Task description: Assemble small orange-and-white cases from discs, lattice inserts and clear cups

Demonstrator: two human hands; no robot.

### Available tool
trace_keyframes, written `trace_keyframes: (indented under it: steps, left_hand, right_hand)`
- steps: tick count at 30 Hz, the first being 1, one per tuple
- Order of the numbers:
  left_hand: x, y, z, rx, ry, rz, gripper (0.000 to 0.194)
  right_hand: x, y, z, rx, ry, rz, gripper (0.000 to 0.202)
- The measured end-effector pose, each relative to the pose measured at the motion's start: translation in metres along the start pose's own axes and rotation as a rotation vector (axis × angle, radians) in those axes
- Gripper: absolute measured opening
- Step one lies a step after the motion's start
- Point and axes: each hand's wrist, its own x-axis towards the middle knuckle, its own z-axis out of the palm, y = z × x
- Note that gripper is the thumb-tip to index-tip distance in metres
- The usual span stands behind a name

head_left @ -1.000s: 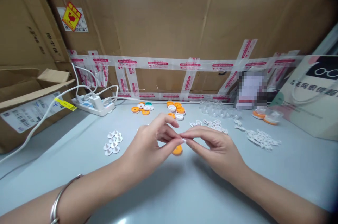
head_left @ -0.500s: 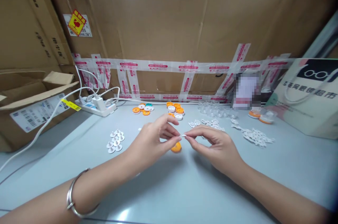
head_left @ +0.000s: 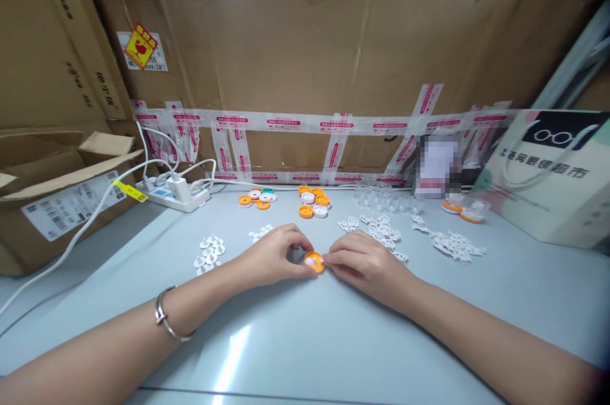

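An orange round plastic cap lies on the table with a small white piece inside it. My left hand curves around its left side, thumb and fingers gripping the rim. At the right edge of the cap, my right hand is closed in a pinch. A bit of white shows at its fingertips, over the cap, too small to name. Left of my left hand stand several white discs with stems; behind it lie tiny white pieces.
Orange and white round caps sit at the back, with another group beside them. Clear plastic domes and white lacy pieces lie to the right. A power strip, open carton and paper bag border the table.
Both hands have come down to the table around the orange cap. The small white part that was between my fingertips in the air is now down at the cap.
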Motion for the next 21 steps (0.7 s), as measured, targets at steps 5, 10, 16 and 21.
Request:
trace_keyframes:
  steps: [5,10,16,21]
  left_hand:
    - [0.0002,0.0007,0.0013,0.012,0.000,0.007,0.031]
    - [-0.0002,0.0013,0.0021,0.026,0.000,0.018,0.031]
    - [-0.0005,-0.0002,0.0021,0.014,0.002,0.019,0.032]
    - [-0.0002,-0.0003,0.0017,0.013,-0.005,0.015,0.032]
  right_hand:
    - [0.0001,-0.0004,0.0013,-0.054,-0.003,-0.060,0.015]
    - [0.0012,-0.0004,0.0020,-0.063,0.001,-0.074,0.014]
    - [0.0013,0.0002,0.0029,-0.049,-0.021,-0.076,0.014]
    - [0.0005,0.0001,0.0024,-0.039,-0.038,-0.071,0.016]
